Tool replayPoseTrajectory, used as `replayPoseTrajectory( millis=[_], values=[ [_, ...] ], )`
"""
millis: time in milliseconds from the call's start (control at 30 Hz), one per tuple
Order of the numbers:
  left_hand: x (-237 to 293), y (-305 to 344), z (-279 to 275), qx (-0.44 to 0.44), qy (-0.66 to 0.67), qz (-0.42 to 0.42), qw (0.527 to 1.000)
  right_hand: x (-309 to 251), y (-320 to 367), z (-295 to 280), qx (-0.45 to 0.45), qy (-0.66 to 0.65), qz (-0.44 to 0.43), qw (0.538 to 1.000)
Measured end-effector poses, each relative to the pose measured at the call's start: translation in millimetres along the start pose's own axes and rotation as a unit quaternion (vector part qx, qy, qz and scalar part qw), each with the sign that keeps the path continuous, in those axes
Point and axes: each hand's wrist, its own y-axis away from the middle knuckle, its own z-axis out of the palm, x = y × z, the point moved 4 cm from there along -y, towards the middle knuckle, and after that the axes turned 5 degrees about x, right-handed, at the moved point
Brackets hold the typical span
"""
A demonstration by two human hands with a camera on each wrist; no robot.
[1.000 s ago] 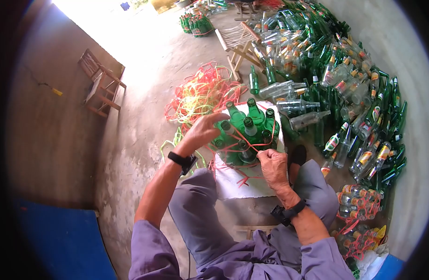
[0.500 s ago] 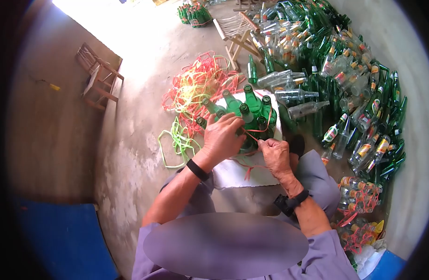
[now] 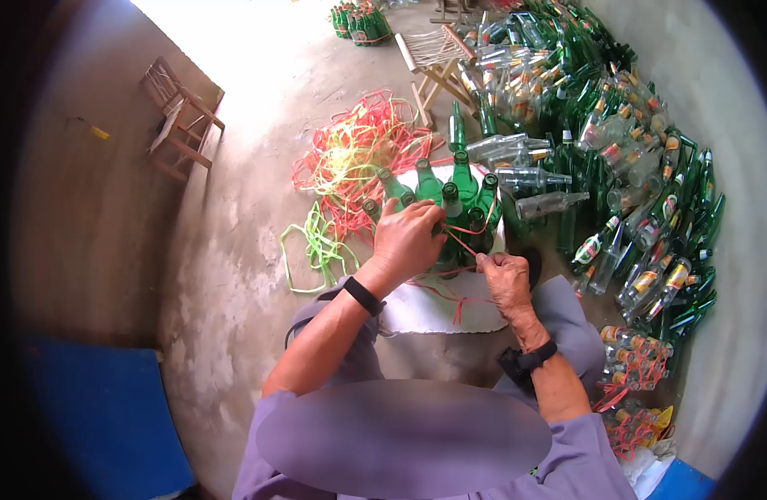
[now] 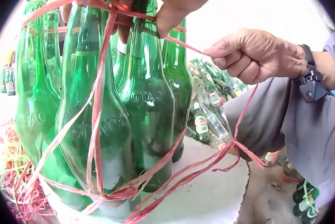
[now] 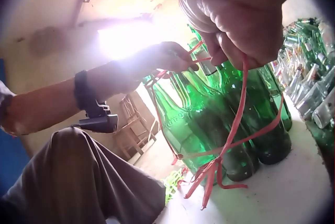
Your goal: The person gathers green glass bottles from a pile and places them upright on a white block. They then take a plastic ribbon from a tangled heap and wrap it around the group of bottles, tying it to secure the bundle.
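A cluster of green glass bottles (image 3: 463, 173) stands upright on a white board (image 3: 408, 311) in front of the person. Red plastic twine (image 4: 98, 129) runs round their lower bodies, up their sides and round their necks. From above, my left hand (image 3: 407, 240) grips the neck of a near bottle (image 4: 148, 90), thumb over the twine there. My right hand (image 3: 508, 285) pinches a red strand (image 4: 188, 46), stretched taut from the necks. A knot (image 5: 213, 164) with loose ends hangs at the cluster's near side.
Tangled red and yellow-green twine (image 3: 363, 158) lies on the floor beyond the left hand. Loose bottles (image 3: 600, 167) pile up along the right wall. A folding stool (image 3: 438, 62) stands ahead, a wooden chair (image 3: 179, 125) at left, and tied bottles (image 3: 638, 358) sit at right.
The left hand has come from the cluster's left side onto the near bottle necks. The right hand, still holding the strand, has shifted slightly right.
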Motion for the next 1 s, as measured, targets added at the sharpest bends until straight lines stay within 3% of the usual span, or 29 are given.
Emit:
replayPoseTrajectory(
  millis=[233, 333, 400, 500, 567, 633, 700, 800, 833, 900, 933, 1000],
  values=[
    [5, 7, -7, -0.001, 0.026, -0.002, 1.0, -2, 12, 0, -0.016, -0.004, 0.006, 1.0],
    [23, 29, -17, 0.037, 0.015, 0.023, 0.999, -11, 14, -6, -0.009, -0.029, 0.038, 0.999],
    [40, 52, -29, 0.065, 0.045, 0.046, 0.996, -5, 17, -7, -0.04, -0.103, 0.131, 0.985],
    [53, 87, -32, 0.07, 0.074, 0.076, 0.992, -5, 21, -5, -0.066, -0.135, 0.168, 0.974],
    [42, 119, 2, -0.011, 0.222, 0.016, 0.975, -8, 22, -6, -0.069, -0.14, 0.192, 0.969],
    [44, 136, 24, -0.039, 0.22, -0.06, 0.973, -7, 24, -2, -0.078, -0.147, 0.212, 0.963],
    [41, 148, 48, -0.042, 0.201, -0.067, 0.976, -3, 22, -2, -0.068, -0.17, 0.206, 0.961],
    [45, 169, 82, -0.209, 0.138, -0.065, 0.966, -1, 20, -3, -0.06, -0.165, 0.219, 0.96],
    [50, 175, 85, -0.208, 0.136, -0.067, 0.966, 0, 20, -4, -0.046, -0.151, 0.227, 0.961],
    [61, 198, 102, -0.394, 0.159, -0.152, 0.893, 4, 17, -3, -0.048, -0.165, 0.219, 0.96],
    [66, 204, 106, -0.394, 0.157, -0.156, 0.892, 4, 14, -2, -0.046, -0.18, 0.21, 0.96],
    [79, 216, 113, -0.408, 0.291, -0.208, 0.84, 2, 12, 0, -0.051, -0.188, 0.213, 0.957]
  ],
)
